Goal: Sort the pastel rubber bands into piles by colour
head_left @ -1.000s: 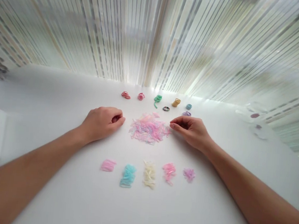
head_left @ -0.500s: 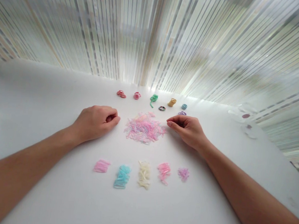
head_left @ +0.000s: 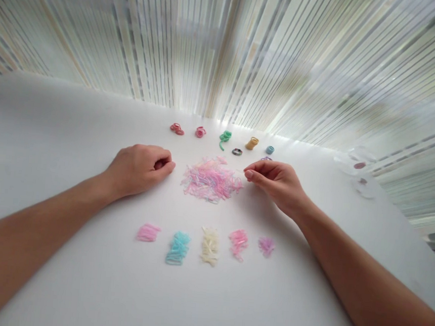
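Between my hands lies a loose pile of small pastel rubber bands, mostly pink with some pale blue and cream. My left hand rests on the table left of the pile, curled in a fist with the thumb against the forefinger; its inside is hidden. At the pile's right edge, thumb and forefinger of my right hand are pinched together. A thin pale strand, seemingly a rubber band, shows faintly at those fingertips.
Nearer me is a row of sorted bands: pink, turquoise, cream, coral pink and lilac. Behind the pile stand small coils, including green and tan. A strip curtain borders the table.
The view has tilted slightly, so the table's things sit a little higher. The right hand stays by the pile, its fingertips slightly lifted; a pale strand now shows there. The left fist holds still.
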The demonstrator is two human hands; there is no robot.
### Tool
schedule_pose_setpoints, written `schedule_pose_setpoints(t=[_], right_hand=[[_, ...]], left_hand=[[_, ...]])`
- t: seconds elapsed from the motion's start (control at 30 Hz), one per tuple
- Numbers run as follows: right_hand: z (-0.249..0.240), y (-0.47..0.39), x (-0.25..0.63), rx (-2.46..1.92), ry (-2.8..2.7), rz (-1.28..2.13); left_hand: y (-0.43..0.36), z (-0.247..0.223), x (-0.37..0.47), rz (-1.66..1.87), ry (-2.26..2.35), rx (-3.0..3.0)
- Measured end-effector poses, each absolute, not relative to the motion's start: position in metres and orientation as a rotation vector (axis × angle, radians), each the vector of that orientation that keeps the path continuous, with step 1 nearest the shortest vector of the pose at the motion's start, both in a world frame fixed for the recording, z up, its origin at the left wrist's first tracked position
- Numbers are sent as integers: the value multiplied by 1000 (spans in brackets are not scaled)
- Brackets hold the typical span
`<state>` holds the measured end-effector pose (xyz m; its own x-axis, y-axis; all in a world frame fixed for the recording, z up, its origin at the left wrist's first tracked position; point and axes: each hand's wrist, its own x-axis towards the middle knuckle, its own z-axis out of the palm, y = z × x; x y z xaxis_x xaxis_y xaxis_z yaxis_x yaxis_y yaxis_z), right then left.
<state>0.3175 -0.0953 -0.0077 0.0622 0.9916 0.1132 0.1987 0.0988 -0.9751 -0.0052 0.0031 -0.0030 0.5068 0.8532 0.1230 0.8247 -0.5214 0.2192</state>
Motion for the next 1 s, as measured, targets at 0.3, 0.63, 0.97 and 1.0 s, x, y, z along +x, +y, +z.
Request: schedule_pose_setpoints(t=[0.3, 0.63, 0.97, 1.0], right_hand=[[22, -118, 297, -1229, -1600, 1079], [54, -152, 265, -1080, -2231, 976], [55, -169, 253, -1061, -2441, 979], [54, -170, 252, -1068, -2458, 967]], left_hand=[[0, 0, -2, 290, 1473, 2607], [1, 0, -3, 335, 1466, 2614], [0, -1, -3, 338, 1459, 2615], [0, -1, -2, 336, 1461, 2614]])
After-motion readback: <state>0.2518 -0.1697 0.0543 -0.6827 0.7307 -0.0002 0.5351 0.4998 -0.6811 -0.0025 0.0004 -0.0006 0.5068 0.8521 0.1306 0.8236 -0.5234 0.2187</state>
